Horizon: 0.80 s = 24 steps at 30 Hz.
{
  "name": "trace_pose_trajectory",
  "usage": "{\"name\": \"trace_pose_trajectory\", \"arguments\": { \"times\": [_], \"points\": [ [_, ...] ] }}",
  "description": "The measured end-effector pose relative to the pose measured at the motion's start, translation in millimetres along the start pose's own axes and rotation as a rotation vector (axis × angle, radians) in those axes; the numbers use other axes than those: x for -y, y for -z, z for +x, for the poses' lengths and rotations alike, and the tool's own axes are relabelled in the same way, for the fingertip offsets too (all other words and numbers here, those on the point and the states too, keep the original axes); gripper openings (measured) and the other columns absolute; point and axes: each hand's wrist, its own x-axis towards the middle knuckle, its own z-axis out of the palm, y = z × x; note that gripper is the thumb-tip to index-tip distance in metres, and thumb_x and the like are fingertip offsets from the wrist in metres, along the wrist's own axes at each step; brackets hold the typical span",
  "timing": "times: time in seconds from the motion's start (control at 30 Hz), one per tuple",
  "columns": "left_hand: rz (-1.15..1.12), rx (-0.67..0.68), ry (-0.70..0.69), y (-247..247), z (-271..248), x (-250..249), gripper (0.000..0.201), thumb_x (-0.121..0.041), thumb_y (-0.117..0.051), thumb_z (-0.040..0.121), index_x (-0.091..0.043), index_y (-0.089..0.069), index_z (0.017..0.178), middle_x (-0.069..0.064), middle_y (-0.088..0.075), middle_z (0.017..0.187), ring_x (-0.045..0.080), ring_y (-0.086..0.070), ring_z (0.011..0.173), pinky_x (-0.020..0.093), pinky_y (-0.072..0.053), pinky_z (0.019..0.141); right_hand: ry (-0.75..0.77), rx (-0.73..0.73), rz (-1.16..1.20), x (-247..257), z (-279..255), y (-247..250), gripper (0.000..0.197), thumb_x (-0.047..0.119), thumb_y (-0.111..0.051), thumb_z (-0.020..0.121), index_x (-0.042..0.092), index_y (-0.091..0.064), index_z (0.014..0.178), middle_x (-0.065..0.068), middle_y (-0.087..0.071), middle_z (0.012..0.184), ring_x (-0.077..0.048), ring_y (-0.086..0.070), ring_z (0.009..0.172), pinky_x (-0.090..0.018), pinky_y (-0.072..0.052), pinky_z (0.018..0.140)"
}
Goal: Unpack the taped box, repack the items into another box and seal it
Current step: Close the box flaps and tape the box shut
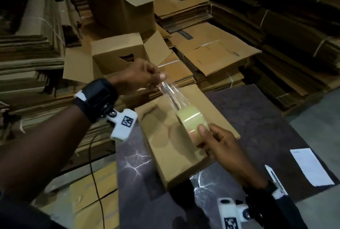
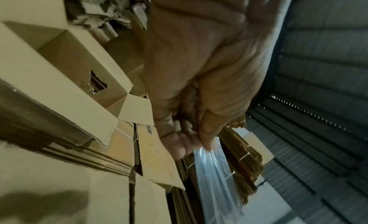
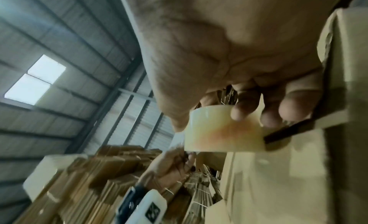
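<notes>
Pinching the tape end (image 1: 166,89), the left hand (image 1: 139,76) stretches it from the roll (image 1: 192,122) gripped by right hand (image 1: 219,147) fingers above the centre box (image 1: 165,147).

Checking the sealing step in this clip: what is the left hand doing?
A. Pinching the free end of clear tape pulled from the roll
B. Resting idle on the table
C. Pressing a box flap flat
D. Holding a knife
A: the left hand pinches the strip of tape stretched from the roll that the right hand holds over the closed box.
</notes>
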Motion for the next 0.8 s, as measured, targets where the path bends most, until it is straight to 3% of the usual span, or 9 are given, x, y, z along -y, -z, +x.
{"name": "trace_pose_trajectory", "arguments": {
  "times": [0.03, 0.13, 0.2, 0.27, 0.4, 0.5, 0.57, 0.7, 0.8],
  "points": [
    [0.023, 0.023, 0.015, 7.4, 7.1, -2.9, 0.039, -0.029, -0.068, 0.085, 0.005, -0.069, 0.105, 0.012, -0.074, 0.094, 0.021, -0.067, 0.081, 0.027, -0.055, 0.066, 0.012, -0.007, -0.078, -3.3, 1.4, 1.5, 0.047, 0.075, -0.057, 0.086, 0.03, -0.072, 0.084, -0.005, -0.067, 0.08, -0.014, -0.062, 0.074, -0.036, -0.053, 0.067],
    [0.037, 0.049, 0.078, 10.5, 27.3, -1.1, 0.048, -0.032, -0.068, 0.082, 0.009, -0.066, 0.107, 0.025, -0.069, 0.101, 0.024, -0.062, 0.081, 0.022, -0.052, 0.06, 0.072, -0.049, -0.246, -0.6, 10.9, 5.7, 0.031, 0.074, -0.063, 0.079, 0.046, -0.074, 0.089, 0.009, -0.057, 0.105, -0.002, -0.053, 0.103, -0.015, -0.046, 0.082],
    [-0.027, 0.044, 0.116, 11.0, 42.0, 4.0, 0.043, -0.023, -0.066, 0.091, 0.013, -0.062, 0.113, 0.033, -0.064, 0.111, 0.027, -0.061, 0.084, 0.024, -0.053, 0.061, 0.143, -0.007, -0.143, 8.2, 20.5, 9.9, 0.027, 0.06, -0.066, 0.082, 0.04, -0.074, 0.1, 0.015, -0.056, 0.124, -0.005, -0.049, 0.124, -0.022, -0.045, 0.096],
    [-0.104, 0.04, 0.162, 13.9, 53.5, 9.0, 0.038, -0.015, -0.065, 0.094, 0.014, -0.06, 0.117, 0.033, -0.064, 0.106, 0.023, -0.063, 0.078, 0.024, -0.054, 0.062, 0.169, 0.099, 0.086, 9.5, 25.2, 12.0, 0.022, 0.038, -0.068, 0.091, 0.029, -0.073, 0.111, 0.004, -0.069, 0.119, -0.015, -0.065, 0.113, -0.03, -0.054, 0.087],
    [-0.103, 0.114, 0.264, 8.0, 68.1, 25.5, 0.015, -0.008, -0.061, 0.096, 0.003, -0.07, 0.094, 0.009, -0.068, 0.075, 0.017, -0.064, 0.069, 0.028, -0.056, 0.063, 0.053, 0.058, 0.214, 4.0, 29.3, 5.5, 0.016, 0.028, -0.068, 0.09, 0.018, -0.073, 0.102, 0.001, -0.076, 0.086, -0.007, -0.07, 0.072, -0.02, -0.053, 0.061],
    [-0.157, 0.079, 0.335, 10.8, 77.5, 48.9, 0.024, -0.008, -0.062, 0.095, 0.013, -0.065, 0.104, 0.017, -0.063, 0.082, 0.022, -0.063, 0.073, 0.03, -0.059, 0.065, 0.012, -0.064, 0.217, -1.6, 35.0, 1.9, 0.019, 0.032, -0.068, 0.083, 0.017, -0.076, 0.09, -0.004, -0.075, 0.078, -0.008, -0.068, 0.066, -0.02, -0.052, 0.057],
    [-0.168, 0.115, 0.369, 14.3, 84.6, 57.9, 0.022, -0.009, -0.064, 0.094, 0.009, -0.064, 0.107, 0.019, -0.058, 0.086, 0.024, -0.062, 0.077, 0.033, -0.06, 0.067, 0.027, -0.105, 0.203, -5.0, 39.8, 0.9, 0.021, 0.034, -0.067, 0.084, 0.016, -0.076, 0.09, -0.008, -0.074, 0.078, -0.01, -0.066, 0.067, -0.02, -0.051, 0.059],
    [-0.236, 0.055, 0.416, 16.6, 98.9, 69.0, 0.013, -0.006, -0.058, 0.098, 0.002, -0.061, 0.107, 0.015, -0.055, 0.077, 0.023, -0.059, 0.073, 0.037, -0.062, 0.07, 0.016, -0.031, 0.239, -19.4, 47.5, -6.6, 0.018, 0.04, -0.073, 0.091, 0.023, -0.074, 0.096, -0.008, -0.074, 0.085, -0.014, -0.067, 0.074, -0.025, -0.054, 0.063],
    [-0.263, 0.078, 0.475, 15.4, 107.3, 80.7, 0.01, -0.005, -0.052, 0.101, 0.001, -0.059, 0.097, 0.011, -0.052, 0.074, 0.021, -0.056, 0.069, 0.043, -0.06, 0.082, 0.041, -0.029, 0.197, -30.8, 50.1, -11.3, 0.027, 0.052, -0.064, 0.084, 0.028, -0.069, 0.096, -0.001, -0.07, 0.083, -0.008, -0.063, 0.075, -0.023, -0.052, 0.064]
  ]
}}
